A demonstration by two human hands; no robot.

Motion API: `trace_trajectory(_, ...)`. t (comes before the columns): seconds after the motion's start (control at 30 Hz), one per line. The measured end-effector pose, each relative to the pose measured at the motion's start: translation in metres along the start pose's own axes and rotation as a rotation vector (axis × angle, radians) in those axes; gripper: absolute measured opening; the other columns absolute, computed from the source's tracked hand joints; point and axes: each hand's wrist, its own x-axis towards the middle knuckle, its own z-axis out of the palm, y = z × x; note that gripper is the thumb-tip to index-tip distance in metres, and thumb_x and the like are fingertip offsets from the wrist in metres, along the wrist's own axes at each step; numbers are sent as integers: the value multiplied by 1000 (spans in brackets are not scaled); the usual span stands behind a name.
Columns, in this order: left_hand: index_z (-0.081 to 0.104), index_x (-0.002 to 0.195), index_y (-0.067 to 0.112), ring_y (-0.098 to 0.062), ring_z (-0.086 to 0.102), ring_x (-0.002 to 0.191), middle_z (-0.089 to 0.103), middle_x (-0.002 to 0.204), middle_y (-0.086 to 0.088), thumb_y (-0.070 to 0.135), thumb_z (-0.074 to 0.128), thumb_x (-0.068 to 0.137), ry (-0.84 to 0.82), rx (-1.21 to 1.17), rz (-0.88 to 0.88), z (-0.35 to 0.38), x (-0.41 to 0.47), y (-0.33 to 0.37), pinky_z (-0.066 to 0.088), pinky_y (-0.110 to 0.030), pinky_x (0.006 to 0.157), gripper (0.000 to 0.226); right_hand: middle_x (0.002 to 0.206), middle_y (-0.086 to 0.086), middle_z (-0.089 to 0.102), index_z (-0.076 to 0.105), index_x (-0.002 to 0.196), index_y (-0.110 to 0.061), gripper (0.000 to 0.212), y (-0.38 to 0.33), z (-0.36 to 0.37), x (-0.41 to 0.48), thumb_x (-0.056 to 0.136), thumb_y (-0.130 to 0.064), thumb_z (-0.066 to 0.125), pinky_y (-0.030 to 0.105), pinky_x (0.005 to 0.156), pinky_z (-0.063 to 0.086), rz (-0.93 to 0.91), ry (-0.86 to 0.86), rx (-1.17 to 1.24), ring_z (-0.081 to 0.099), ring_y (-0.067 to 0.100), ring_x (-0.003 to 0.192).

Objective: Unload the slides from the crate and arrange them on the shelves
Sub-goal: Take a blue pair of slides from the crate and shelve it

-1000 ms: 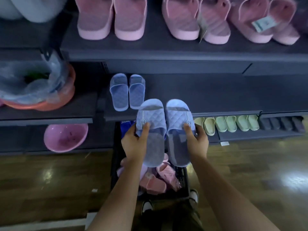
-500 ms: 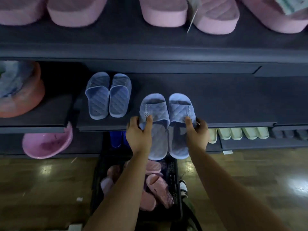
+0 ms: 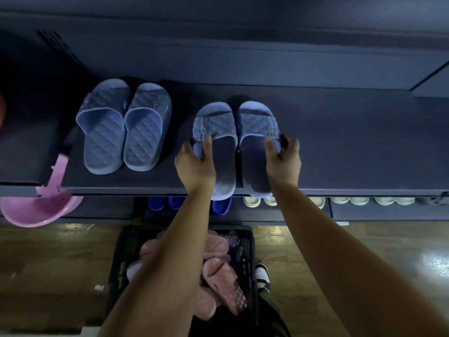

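Observation:
Two light blue quilted slides lie side by side on the dark shelf (image 3: pixel 352 147), heels just over its front edge. My left hand (image 3: pixel 195 164) grips the left slide (image 3: pixel 216 122) by its outer strap edge. My right hand (image 3: pixel 283 161) grips the right slide (image 3: pixel 257 120) the same way. Another blue pair (image 3: pixel 124 127) rests on the same shelf to the left. Below my arms, the black crate (image 3: pixel 126 249) on the floor holds several pink slides (image 3: pixel 218 271).
A pink basin (image 3: pixel 36 210) sits under the shelf at the left. The bottom shelf carries dark blue slides (image 3: pixel 167 203) and a row of pale green slides (image 3: pixel 364 200). Wooden floor (image 3: pixel 364 251) spreads to both sides of the crate. My shoe (image 3: pixel 262 276) stands beside the crate.
Both hands carried the blue pair up from above the crate and forward onto the middle shelf, beside the other blue pair. My view has moved closer and lower.

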Motion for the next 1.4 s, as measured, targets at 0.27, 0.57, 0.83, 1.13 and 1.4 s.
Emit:
trace_trajectory(0.27, 18, 150, 6, -25, 28, 140, 30, 153, -13, 52, 31, 95, -177, 85, 126, -14, -47, -10, 21, -23, 108, 73, 150, 0, 41, 27, 150, -18, 58, 31, -2, -31, 97, -26, 50, 15, 102, 28, -130, -60, -70, 38, 15, 137)
trace_trajectory(0.57, -6, 151, 15, -17, 11, 146, 10, 160, -4, 53, 28, 97, -364, 302, 209, 6, 3, -10, -8, -41, 116, 75, 153, 9, 34, 14, 153, -13, 75, 16, 6, 10, 93, -24, 58, 22, 100, 30, -234, -158, -258, 38, 26, 136)
trace_trajectory(0.83, -16, 148, 11, -17, 0, 147, 0, 160, -5, 53, 37, 95, -425, 434, 292, 1, 12, -17, -9, -37, 115, 85, 147, 6, 43, 17, 153, -20, 76, 18, 0, 20, 92, -26, 61, 30, 102, 36, -248, -192, -298, 43, 25, 133)
trace_trajectory(1.13, -14, 149, 12, -18, 4, 147, 2, 160, -5, 50, 39, 95, -414, 441, 298, -5, 13, -21, -7, -34, 116, 85, 145, 4, 47, 24, 151, -19, 76, 20, 0, 14, 87, -21, 66, 30, 103, 37, -252, -204, -276, 45, 24, 132)
trace_trajectory(1.4, -11, 150, 12, -17, 7, 146, 6, 160, -4, 52, 40, 94, -424, 446, 321, -11, 18, -25, -5, -33, 116, 85, 151, 7, 37, 14, 153, -21, 77, 20, 3, 11, 92, -24, 61, 31, 104, 35, -236, -222, -306, 40, 26, 135)
